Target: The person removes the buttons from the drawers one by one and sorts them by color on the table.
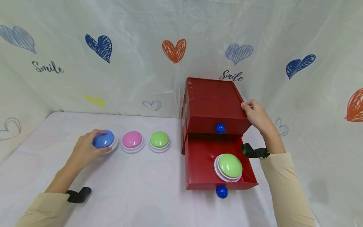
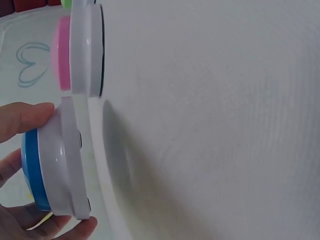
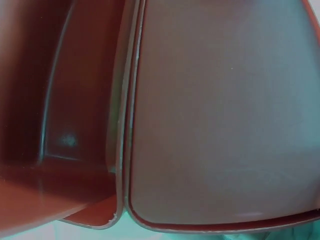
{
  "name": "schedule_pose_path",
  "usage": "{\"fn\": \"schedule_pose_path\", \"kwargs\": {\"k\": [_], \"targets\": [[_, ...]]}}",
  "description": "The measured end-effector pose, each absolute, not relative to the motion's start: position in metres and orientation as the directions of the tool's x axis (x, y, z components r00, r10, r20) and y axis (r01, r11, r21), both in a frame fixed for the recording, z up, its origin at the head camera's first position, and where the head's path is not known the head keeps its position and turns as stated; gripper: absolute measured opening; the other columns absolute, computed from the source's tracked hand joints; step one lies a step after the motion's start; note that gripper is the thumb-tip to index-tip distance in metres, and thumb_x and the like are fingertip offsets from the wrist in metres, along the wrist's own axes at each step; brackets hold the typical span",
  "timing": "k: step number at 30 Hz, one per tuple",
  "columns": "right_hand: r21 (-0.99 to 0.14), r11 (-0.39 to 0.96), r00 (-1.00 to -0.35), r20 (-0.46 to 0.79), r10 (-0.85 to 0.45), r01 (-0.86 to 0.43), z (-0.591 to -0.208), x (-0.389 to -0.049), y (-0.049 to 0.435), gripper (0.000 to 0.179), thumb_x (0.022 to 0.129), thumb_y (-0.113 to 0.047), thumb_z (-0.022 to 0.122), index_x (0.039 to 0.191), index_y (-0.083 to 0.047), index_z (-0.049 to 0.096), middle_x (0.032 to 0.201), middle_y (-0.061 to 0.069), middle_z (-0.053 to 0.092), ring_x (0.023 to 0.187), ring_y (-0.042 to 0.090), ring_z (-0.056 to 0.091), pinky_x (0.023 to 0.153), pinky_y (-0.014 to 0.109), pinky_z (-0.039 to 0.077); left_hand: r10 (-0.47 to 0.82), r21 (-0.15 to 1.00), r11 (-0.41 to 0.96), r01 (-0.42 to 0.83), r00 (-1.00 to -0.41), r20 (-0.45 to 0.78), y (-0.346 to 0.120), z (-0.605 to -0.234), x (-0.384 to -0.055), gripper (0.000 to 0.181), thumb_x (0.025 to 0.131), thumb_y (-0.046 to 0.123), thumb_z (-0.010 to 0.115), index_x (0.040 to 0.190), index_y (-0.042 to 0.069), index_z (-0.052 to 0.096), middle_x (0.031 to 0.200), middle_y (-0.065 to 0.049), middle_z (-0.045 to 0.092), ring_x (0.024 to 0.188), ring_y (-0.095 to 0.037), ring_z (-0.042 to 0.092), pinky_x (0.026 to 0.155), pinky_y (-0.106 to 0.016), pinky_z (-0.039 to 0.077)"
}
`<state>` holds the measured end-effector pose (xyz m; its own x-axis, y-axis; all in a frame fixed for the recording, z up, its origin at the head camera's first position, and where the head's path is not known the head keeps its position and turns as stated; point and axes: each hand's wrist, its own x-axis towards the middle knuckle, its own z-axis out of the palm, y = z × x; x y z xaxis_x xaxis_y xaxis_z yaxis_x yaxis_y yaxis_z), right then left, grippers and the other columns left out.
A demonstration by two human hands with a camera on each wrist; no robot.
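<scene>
My left hand (image 1: 85, 148) grips a blue push button with a white base (image 1: 104, 139), its thumb and fingers spread round the sides. In the left wrist view the white base (image 2: 60, 165) is raised off the tabletop, and a shadow falls beside it. My right hand (image 1: 256, 115) holds the right top edge of a red drawer cabinet (image 1: 212, 97). The cabinet's lower drawer (image 1: 199, 170) is pulled out, with a large green button (image 1: 230, 165) inside near its front right. The upper drawer is closed.
To the right of the blue button, a pink button (image 1: 132, 139) and a smaller green button (image 1: 159, 139) stand on the white table (image 1: 136, 195). Blue ball knobs sit on the drawer fronts, the lower knob (image 1: 221, 191) jutting forward. A curtain printed with hearts (image 1: 127, 72) hangs behind.
</scene>
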<state>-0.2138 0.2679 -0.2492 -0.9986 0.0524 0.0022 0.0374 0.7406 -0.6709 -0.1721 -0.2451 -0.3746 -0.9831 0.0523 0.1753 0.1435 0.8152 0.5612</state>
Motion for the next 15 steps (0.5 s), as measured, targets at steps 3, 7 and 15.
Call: {"fn": "schedule_pose_path", "kwargs": {"k": [3,7,15], "targets": [[-0.682,0.729,-0.998,-0.012,0.054,0.048,-0.249,-0.214,0.268,0.047,0.099,-0.040,0.028,0.118,0.003,0.038,0.118,0.027,0.049,0.096,0.033,0.054,0.076,0.034,0.050,0.063,0.557,0.819,0.136,-0.987,0.148,-0.247,-0.376,-0.174,0.059,0.076,0.018,0.075,0.123,-0.001,0.046,0.128,-0.037,0.043,0.111,-0.057,0.035,0.085,-0.073,0.034],[-0.710,0.701,-0.998,-0.039,0.058,0.068,-0.248,-0.213,0.270,0.049,0.098,-0.043,0.030,0.120,0.000,0.038,0.120,0.026,0.049,0.095,0.032,0.054,0.071,0.027,0.049,0.063,0.553,0.826,0.109,-0.993,0.102,-0.250,-0.378,-0.177,0.061,0.076,0.020,0.074,0.124,0.000,0.045,0.128,-0.038,0.042,0.112,-0.058,0.036,0.087,-0.072,0.033],[-0.731,0.678,-0.997,-0.057,0.056,0.080,-0.248,-0.213,0.274,0.051,0.097,-0.046,0.034,0.122,-0.002,0.039,0.121,0.025,0.049,0.090,0.028,0.057,0.066,0.021,0.051,0.056,0.543,0.838,0.058,-0.998,0.020,-0.257,-0.384,-0.183,0.065,0.077,0.025,0.073,0.128,-0.001,0.041,0.128,-0.040,0.038,0.112,-0.060,0.034,0.087,-0.073,0.033]]}}
